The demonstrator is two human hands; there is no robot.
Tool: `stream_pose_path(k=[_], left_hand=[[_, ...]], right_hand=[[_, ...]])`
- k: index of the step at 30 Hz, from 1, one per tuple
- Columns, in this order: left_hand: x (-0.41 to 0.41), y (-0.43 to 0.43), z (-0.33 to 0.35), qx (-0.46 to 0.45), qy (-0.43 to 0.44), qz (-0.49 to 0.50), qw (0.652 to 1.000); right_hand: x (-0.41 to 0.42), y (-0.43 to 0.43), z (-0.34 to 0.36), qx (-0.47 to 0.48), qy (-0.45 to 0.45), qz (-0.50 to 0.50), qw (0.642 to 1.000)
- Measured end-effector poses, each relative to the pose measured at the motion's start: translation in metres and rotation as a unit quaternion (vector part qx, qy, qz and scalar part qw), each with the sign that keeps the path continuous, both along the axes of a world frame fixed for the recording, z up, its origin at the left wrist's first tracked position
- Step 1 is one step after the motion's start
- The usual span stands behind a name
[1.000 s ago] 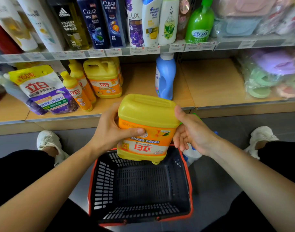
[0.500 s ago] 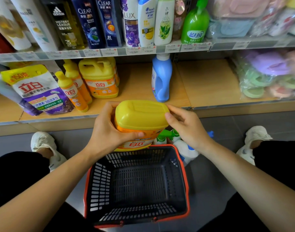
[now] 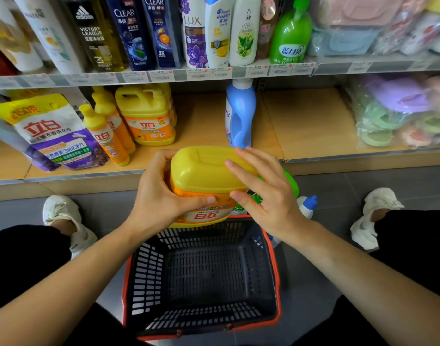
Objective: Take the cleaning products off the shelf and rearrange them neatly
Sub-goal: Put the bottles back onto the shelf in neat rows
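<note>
The yellow jug [image 3: 204, 171] hangs upside down just above the basket's [image 3: 146, 275] far rim. My read is that it's heading back to the shelf [image 3: 201, 126] beyond the basket. The left hand [image 3: 159, 201] clamps its side, thumb across the label. The right hand [image 3: 266, 193] lies straight-fingered on the upturned base. Next it needs flipping upright and setting down. Since a second ago, the right hand's pinch has relaxed and the jug has tipped further over.

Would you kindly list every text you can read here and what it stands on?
"VICTORY LEAGUE": black bottle
"CLEAR": dark blue bottle
"LUX": purple-flowered bottle
"head & shoulders": blue-capped white bottle
"蓝月亮": green pump bottle
"150克": pouch
"立白": pouch, shelf jug, held jug, upside down there
Price tags: too small to read
</note>
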State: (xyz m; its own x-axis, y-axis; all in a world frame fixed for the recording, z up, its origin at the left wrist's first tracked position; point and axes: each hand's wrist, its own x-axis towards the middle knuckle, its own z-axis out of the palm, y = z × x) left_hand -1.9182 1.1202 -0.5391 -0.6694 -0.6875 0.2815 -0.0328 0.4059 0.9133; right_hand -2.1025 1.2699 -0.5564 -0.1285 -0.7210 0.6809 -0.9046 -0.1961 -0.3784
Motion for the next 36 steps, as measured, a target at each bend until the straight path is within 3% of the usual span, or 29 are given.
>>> stream_pose_path(k=[7,13,18,21,28,32,36], left_hand=[[-0.001,0.006,0.004,-0.036,-0.013,-0.009,0.999],[0.001,0.014,0.008,-0.084,-0.056,-0.013,0.995],[0.002,0.018,0.008,-0.103,-0.085,-0.027,0.991],[0.0,0.022,0.009,-0.134,-0.107,-0.031,0.985],[-0.005,0.027,0.006,-0.142,-0.128,-0.041,0.981],[-0.006,0.027,0.004,-0.107,-0.118,-0.028,0.987],[-0.005,0.024,0.004,-0.098,-0.103,-0.005,0.99]], right_hand=[[-0.004,-0.003,0.01,0.04,0.131,0.04,0.99],[0.007,-0.002,0.024,0.085,0.152,0.077,0.982],[0.017,0.0,0.036,0.087,0.076,0.078,0.99],[0.027,0.001,0.041,0.134,-0.011,0.035,0.99],[0.027,-0.004,0.042,0.229,-0.17,-0.042,0.958],[0.009,-0.005,0.034,0.214,-0.271,-0.044,0.938],[-0.009,-0.002,0.027,0.174,-0.265,-0.048,0.947]])
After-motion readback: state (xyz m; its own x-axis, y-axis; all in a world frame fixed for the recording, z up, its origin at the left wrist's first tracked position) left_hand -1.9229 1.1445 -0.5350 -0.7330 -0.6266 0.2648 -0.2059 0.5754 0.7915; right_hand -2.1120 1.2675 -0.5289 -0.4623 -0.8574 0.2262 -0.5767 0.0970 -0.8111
